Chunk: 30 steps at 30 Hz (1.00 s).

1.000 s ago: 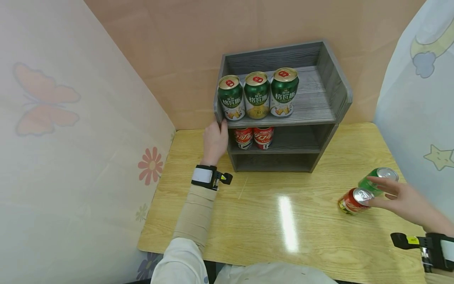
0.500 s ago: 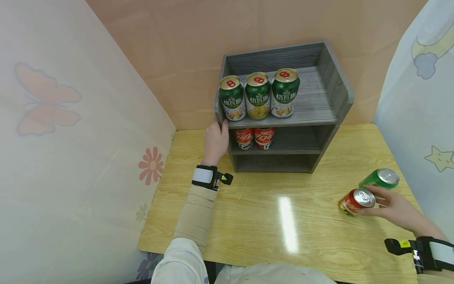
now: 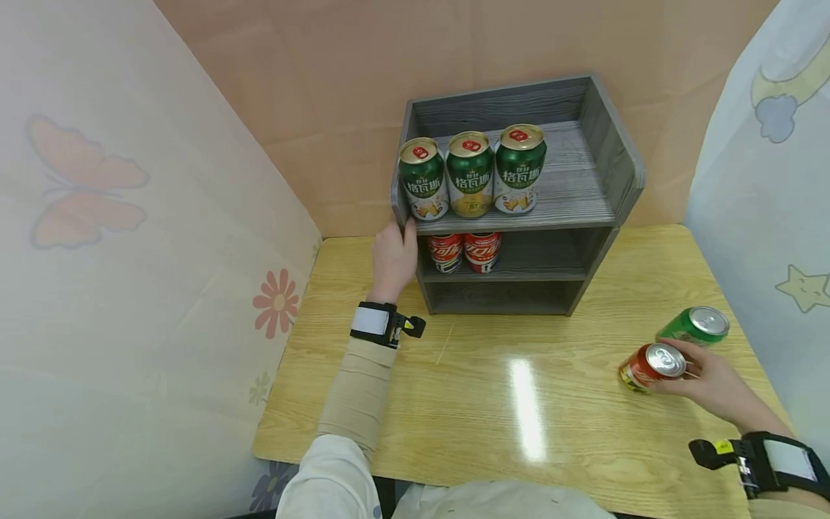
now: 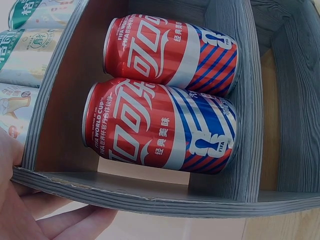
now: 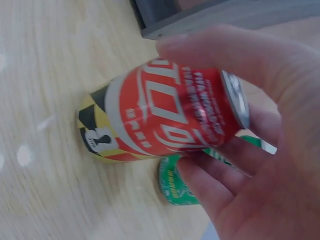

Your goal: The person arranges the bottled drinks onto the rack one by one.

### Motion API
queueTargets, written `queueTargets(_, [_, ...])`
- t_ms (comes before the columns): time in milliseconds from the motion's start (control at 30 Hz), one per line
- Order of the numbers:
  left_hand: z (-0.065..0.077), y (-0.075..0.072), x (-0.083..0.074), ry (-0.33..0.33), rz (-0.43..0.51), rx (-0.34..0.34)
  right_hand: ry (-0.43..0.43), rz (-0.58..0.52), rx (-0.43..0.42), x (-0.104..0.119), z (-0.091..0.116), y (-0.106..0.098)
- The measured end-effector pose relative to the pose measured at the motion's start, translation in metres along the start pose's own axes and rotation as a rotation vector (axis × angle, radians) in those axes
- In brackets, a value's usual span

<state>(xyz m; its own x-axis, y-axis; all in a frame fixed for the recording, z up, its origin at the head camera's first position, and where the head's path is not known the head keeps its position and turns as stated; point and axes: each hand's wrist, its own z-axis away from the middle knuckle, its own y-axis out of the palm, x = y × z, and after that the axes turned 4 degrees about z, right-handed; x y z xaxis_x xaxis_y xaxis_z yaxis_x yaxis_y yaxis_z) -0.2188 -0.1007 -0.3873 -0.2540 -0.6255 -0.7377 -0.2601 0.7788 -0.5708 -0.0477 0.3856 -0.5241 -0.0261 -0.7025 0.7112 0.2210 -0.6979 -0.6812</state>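
My left hand (image 3: 394,261) grips the left side of a grey wooden shelf rack (image 3: 599,155), thumb at the front and fingers behind the side board. Right by that hand, two red cola cans (image 4: 159,127) stand side by side on the middle shelf. Above them, several green-and-white kvass cans (image 3: 470,175) form a row on the top shelf. My right hand (image 3: 703,382) holds a red cola can (image 5: 165,110) with a yellow-and-black base, thumb on one side and fingers curled round the other. Close behind it is a green can (image 3: 694,326), partly hidden by the fingers in the right wrist view.
The rack stands at the back of a light wooden table (image 3: 480,404). Its bottom compartment (image 3: 502,297) lies below the red cans. A white patterned wall panel (image 3: 162,288) borders the left, another panel (image 3: 765,238) the right, and a tan backdrop (image 3: 311,101) hangs behind.
My right hand has moved left and slightly down, from over the green and red cans to a grasp round the red one. The left hand has stayed on the rack.
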Motion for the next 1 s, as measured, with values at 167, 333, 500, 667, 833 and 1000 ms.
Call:
queueTargets(167, [0.000, 0.000, 0.000, 0.002, 0.001, -0.003, 0.005, 0.023, -0.021, -0.004, -0.003, 0.006])
queueTargets(333, [-0.001, -0.001, 0.000, 0.003, -0.006, -0.006, 0.028, 0.051, -0.016, -0.005, -0.006, 0.010])
queueTargets(500, [0.000, -0.001, -0.001, -0.005, -0.007, -0.001, 0.051, 0.061, -0.019, -0.008, -0.008, 0.012])
queueTargets(667, [0.000, 0.000, -0.001, -0.013, -0.011, -0.005, 0.031, 0.075, -0.056, -0.012, -0.007, 0.014])
queueTargets(833, [0.000, 0.000, 0.000, -0.005, -0.018, -0.010, 0.021, 0.081, -0.077, -0.015, -0.007, 0.016])
queueTargets(1000, [0.000, 0.001, 0.000, 0.004, -0.019, -0.014, 0.019, 0.090, -0.083, -0.014, -0.007, 0.016])
